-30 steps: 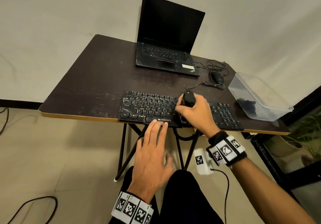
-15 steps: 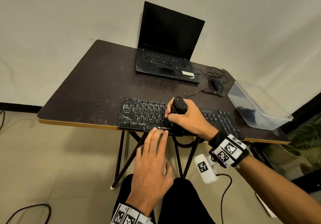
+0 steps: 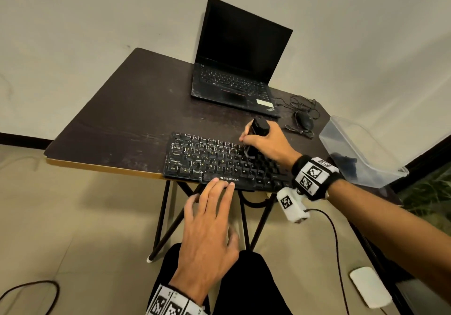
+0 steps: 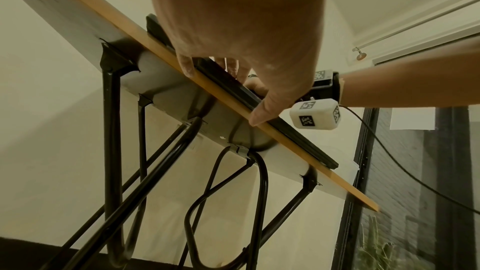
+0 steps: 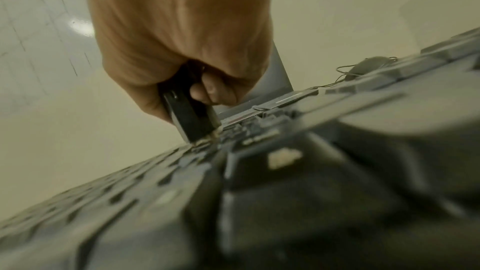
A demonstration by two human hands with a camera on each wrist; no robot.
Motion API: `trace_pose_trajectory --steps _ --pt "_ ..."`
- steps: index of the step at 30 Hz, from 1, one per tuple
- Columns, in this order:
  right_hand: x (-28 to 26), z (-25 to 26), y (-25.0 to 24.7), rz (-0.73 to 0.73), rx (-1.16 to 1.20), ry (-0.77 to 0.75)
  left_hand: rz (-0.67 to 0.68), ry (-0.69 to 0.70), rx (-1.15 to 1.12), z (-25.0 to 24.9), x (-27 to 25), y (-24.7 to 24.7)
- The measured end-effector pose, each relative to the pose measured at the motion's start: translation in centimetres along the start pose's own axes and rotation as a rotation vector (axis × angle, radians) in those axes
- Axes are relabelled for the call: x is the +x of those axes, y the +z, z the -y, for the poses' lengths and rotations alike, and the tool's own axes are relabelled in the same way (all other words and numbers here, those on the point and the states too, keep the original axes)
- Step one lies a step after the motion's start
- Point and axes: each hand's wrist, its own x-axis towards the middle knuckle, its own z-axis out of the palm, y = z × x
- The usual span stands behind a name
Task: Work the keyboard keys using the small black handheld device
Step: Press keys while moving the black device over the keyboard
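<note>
Head view shows us mid-pass: our right hand (image 3: 267, 143), fingers wrapped round the small black handheld device (image 3: 259, 127), sets its lower end on the upper key rows of the Zebronics keyboard (image 3: 219, 160) at the table (image 3: 109, 119) front edge. Our left hand (image 3: 210, 229) rests straight fingers on the keyboard's front lip, steadying it. Next, we judge, comes a steady drag along the row. Right wrist view alone shows the device's pale tip (image 5: 205, 141) touching keys; left wrist view shows the table's underside.
</note>
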Motion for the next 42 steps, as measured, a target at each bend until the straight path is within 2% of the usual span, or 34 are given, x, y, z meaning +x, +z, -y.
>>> trace_pose_trajectory --steps 3,6,11,13,16,20,24,28,32,36,40,42 --pt "0.4 0.1 0.6 0.024 -0.001 -0.013 -0.007 0.008 -0.01 0.3 0.0 -0.2" --pt "-0.6 0.3 1.1 0.144 -0.021 -0.055 -0.057 0.024 -0.049 0.6 0.2 -0.1" --pt "2.4 -0.4 -0.5 0.043 -0.057 -0.01 -0.149 0.016 -0.071 1.5 0.2 0.0" --pt "2.1 -0.2 -0.1 0.048 -0.034 -0.022 -0.159 0.006 -0.067 1.9 0.3 -0.2" --pt "1.6 -0.2 0.8 0.14 -0.081 -0.051 -0.159 -0.012 -0.077 1.8 0.5 -0.3" --pt "3.0 -0.1 0.4 0.077 -0.114 0.0 -0.135 -0.027 -0.092 1.7 0.3 -0.4" --pt "2.3 0.2 2.1 0.137 -0.119 -0.062 -0.111 -0.039 -0.098 1.7 0.6 -0.5" --pt "3.7 0.1 1.5 0.088 -0.143 -0.002 -0.092 -0.047 -0.091 1.6 0.4 -0.6" --pt "2.5 0.6 2.6 0.138 -0.128 -0.056 -0.089 -0.05 -0.088 1.3 0.5 -0.8" --pt "3.5 0.8 1.7 0.097 -0.123 0.013 -0.074 -0.054 -0.079 1.3 0.4 -0.9" --pt "3.0 1.7 2.7 0.198 -0.124 -0.03 -0.064 -0.058 -0.078 1.3 0.5 -0.8" --pt "3.3 1.4 2.8 0.184 -0.156 -0.035 -0.069 -0.061 -0.07 1.3 0.6 -0.8"
